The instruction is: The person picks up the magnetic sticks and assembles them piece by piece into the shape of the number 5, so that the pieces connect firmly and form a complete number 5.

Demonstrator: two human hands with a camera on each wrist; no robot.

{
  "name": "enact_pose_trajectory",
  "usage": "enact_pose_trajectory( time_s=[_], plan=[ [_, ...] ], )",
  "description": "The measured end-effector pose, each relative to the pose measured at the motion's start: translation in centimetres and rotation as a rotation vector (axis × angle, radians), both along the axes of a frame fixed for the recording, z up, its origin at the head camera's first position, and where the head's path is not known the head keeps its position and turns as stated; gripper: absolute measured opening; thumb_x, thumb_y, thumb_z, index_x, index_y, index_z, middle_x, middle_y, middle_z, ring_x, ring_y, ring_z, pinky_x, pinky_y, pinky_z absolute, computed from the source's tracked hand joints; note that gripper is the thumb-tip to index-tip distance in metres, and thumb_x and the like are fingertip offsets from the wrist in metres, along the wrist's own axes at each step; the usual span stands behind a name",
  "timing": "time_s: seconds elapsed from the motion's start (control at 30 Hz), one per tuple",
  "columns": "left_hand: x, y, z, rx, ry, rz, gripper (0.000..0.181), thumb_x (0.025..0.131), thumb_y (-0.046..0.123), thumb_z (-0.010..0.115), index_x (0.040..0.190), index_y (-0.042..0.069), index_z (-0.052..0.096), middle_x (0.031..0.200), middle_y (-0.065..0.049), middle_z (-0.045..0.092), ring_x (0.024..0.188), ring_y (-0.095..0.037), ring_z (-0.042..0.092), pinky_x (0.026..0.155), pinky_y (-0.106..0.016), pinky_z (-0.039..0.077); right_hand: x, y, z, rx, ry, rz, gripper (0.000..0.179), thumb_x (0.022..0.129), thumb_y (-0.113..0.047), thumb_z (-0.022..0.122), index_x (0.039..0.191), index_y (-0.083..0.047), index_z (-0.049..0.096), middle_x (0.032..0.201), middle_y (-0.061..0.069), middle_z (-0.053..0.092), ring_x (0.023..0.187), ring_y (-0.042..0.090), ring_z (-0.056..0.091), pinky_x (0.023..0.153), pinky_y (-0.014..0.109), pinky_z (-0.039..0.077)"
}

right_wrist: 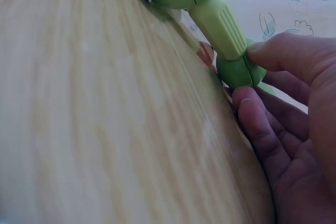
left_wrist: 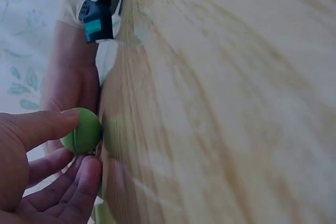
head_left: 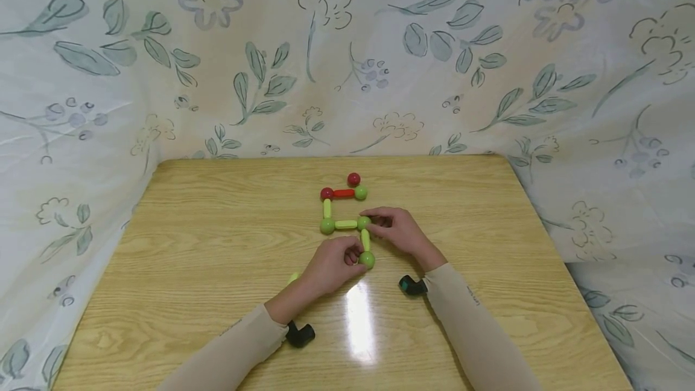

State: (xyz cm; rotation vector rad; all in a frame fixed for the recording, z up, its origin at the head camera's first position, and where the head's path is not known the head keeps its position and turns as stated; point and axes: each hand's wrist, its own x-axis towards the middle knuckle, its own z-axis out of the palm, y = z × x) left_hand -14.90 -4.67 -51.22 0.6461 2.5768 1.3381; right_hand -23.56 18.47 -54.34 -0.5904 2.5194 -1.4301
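On the wooden table lies a chain of balls and short rods. My left hand [head_left: 330, 265] pinches the green ball [head_left: 367, 260] at the chain's near end; thumb and fingers hold this ball [left_wrist: 88, 132] in the left wrist view. With thumb and fingertips, my right hand [head_left: 403, 232] grips the green corner ball [head_left: 363, 222], shown as the smaller ball [right_wrist: 239, 72] in the right wrist view. A yellow-green rod [head_left: 365, 240] joins both held balls. Another yellow-green rod [head_left: 345, 224] runs left to a green ball [head_left: 327, 225].
Farther back, a yellow-green rod [head_left: 327, 209], dark red ball [head_left: 326, 193], red rod [head_left: 344, 193] and green ball [head_left: 361, 193] continue the chain. A second dark red ball [head_left: 354, 179] sits just behind. Beside the left forearm, a yellow-green piece [head_left: 294, 277] is partly hidden. Floral cloth [head_left: 347, 77] hangs behind the table.
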Motion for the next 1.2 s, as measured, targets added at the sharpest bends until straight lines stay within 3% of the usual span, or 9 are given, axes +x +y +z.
enact_pose_trajectory(
  time_s=[0.13,0.4,0.57,0.77,1.0,1.2],
  plan=[
    [0.1,-0.6,0.2,-0.009,0.017,0.016,0.025,0.091,0.013,0.090,0.109,0.006,0.075,0.094,-0.003,0.071,0.085,-0.018,0.068,0.076,-0.028,0.056,0.0,0.0,0.2,0.006,-0.003,0.005,0.032,0.103,-0.028,0.078,0.135,-0.022,0.078,0.108,-0.003,0.075,0.091,0.021,0.066,0.078,0.035,0.055],
    [0.9,-2.6,1.5,0.014,0.071,0.095,0.026,0.093,0.015,0.088,0.113,0.004,0.076,0.100,-0.006,0.074,0.088,-0.017,0.069,0.079,-0.032,0.059,0.5,0.9,1.3,-0.033,-0.039,-0.022,0.057,0.102,-0.020,0.080,0.155,-0.016,0.060,0.138,0.006,0.068,0.098,0.022,0.070,0.083,0.038,0.060],
    [1.8,-5.3,2.7,0.030,0.069,0.179,0.026,0.095,0.014,0.087,0.116,0.004,0.076,0.106,-0.009,0.075,0.091,-0.016,0.068,0.082,-0.039,0.060,2.4,1.2,2.9,0.036,0.039,-0.035,0.064,0.100,-0.021,0.082,0.158,-0.013,0.054,0.137,0.010,0.067,0.100,0.022,0.067,0.089,0.041,0.058],
    [2.5,-9.2,3.8,-0.032,0.068,0.276,0.035,0.095,0.017,0.087,0.125,0.004,0.075,0.113,-0.010,0.074,0.095,-0.019,0.068,0.085,-0.042,0.059,5.6,1.4,4.3,0.030,0.120,-0.055,0.065,0.096,-0.012,0.085,0.155,-0.008,0.056,0.133,0.015,0.069,0.102,0.025,0.067,0.092,0.048,0.058],
    [3.3,-11.5,3.4,-0.075,0.027,0.305,0.043,0.095,0.022,0.087,0.131,0.002,0.073,0.118,-0.012,0.073,0.099,-0.026,0.068,0.087,-0.045,0.059,8.6,1.0,3.1,0.027,0.153,-0.030,0.056,0.096,-0.014,0.086,0.147,-0.010,0.063,0.128,0.007,0.071,0.104,0.021,0.067,0.092,0.044,0.058],
    [4.1,-12.2,2.6,-0.123,0.030,0.327,0.043,0.094,0.022,0.088,0.130,0.003,0.073,0.117,-0.010,0.073,0.102,-0.027,0.068,0.089,-0.048,0.058,9.6,0.7,1.4,-0.005,0.145,-0.034,0.051,0.095,-0.016,0.088,0.142,-0.018,0.069,0.129,-0.001,0.071,0.108,0.017,0.068,0.094,0.041,0.058]
  ],
)
